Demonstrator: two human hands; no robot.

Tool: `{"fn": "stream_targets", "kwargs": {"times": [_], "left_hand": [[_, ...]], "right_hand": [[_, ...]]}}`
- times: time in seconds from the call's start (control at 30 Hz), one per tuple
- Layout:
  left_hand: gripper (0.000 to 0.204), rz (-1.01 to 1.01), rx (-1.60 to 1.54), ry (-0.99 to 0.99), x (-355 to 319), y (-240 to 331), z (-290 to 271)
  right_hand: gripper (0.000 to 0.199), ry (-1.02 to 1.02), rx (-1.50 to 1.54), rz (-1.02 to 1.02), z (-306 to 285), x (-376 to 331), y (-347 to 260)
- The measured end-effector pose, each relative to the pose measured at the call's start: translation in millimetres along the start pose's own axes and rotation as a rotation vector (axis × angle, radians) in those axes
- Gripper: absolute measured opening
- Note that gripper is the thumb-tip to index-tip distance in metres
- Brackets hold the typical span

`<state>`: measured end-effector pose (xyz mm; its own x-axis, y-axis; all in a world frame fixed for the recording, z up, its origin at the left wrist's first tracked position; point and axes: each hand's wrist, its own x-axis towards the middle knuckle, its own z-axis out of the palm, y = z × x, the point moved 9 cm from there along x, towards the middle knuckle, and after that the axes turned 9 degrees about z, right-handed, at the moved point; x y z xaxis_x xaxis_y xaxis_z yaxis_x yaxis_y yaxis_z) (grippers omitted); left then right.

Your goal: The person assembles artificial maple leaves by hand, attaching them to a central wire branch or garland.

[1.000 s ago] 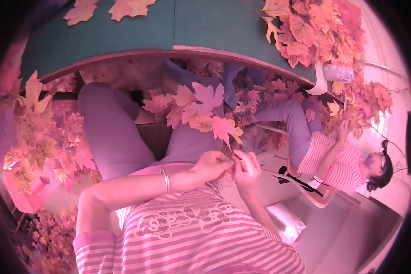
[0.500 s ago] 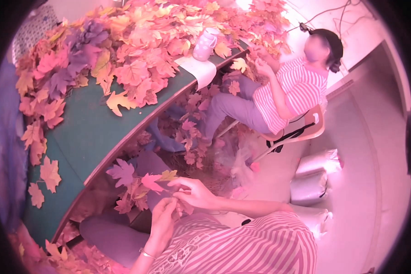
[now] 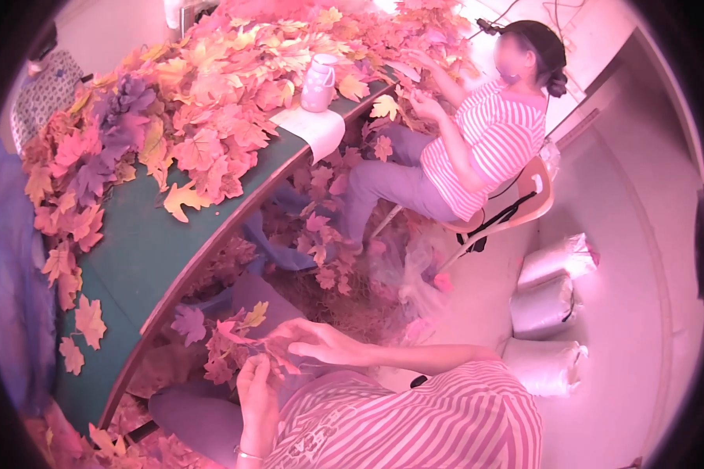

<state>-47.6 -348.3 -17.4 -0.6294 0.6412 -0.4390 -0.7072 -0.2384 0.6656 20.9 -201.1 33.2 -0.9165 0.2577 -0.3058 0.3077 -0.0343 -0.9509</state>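
In my lap, at the bottom centre, a spray of artificial maple leaves in pink, purple and yellow hangs over my thighs. My left hand is closed with thumb and fingertips pressed together at the near end of the spray; the thin stem there is mostly hidden. My right hand reaches in from the right, its fingers bent over the pink leaves just above the left fingertips. Both hands are close together but do not clearly touch.
A green table curves along the left, heaped with artificial leaves. A patterned bottle stands on white paper at its edge. Another person sits on a chair beyond. Several white packed bags lie on the floor at right.
Both hands have shifted slightly left. The right fingers have moved onto the pink leaves and loosened, and the spray hangs lower. The whole view has shifted a little.
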Motion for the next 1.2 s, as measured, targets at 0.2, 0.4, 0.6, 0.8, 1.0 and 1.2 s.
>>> {"fn": "stream_targets", "kwargs": {"times": [0.2, 0.4, 0.6, 0.8, 1.0, 1.2], "left_hand": [[0.010, 0.093, 0.016, 0.033, -1, 14, -2], [0.010, 0.140, 0.009, 0.049, 0, 21, -15], [0.011, 0.136, 0.012, 0.081, -3, 23, -17], [0.014, 0.165, 0.000, 0.146, -8, 27, -36], [0.018, 0.267, 0.096, 0.146, -1, 69, -52], [0.025, 0.269, 0.066, 0.227, -28, 69, -93]], "right_hand": [[0.047, -0.264, -0.085, 0.078, 24, -12, 23], [0.034, -0.474, -0.219, 0.036, 43, -21, 26], [0.033, -0.481, -0.262, 0.019, 43, -22, 22], [0.033, -0.522, -0.298, 0.004, 52, -18, 24], [0.028, -0.337, -0.586, -0.118, 41, -7, -9], [0.028, -0.427, -0.491, 0.097, 56, -5, 3]]}}
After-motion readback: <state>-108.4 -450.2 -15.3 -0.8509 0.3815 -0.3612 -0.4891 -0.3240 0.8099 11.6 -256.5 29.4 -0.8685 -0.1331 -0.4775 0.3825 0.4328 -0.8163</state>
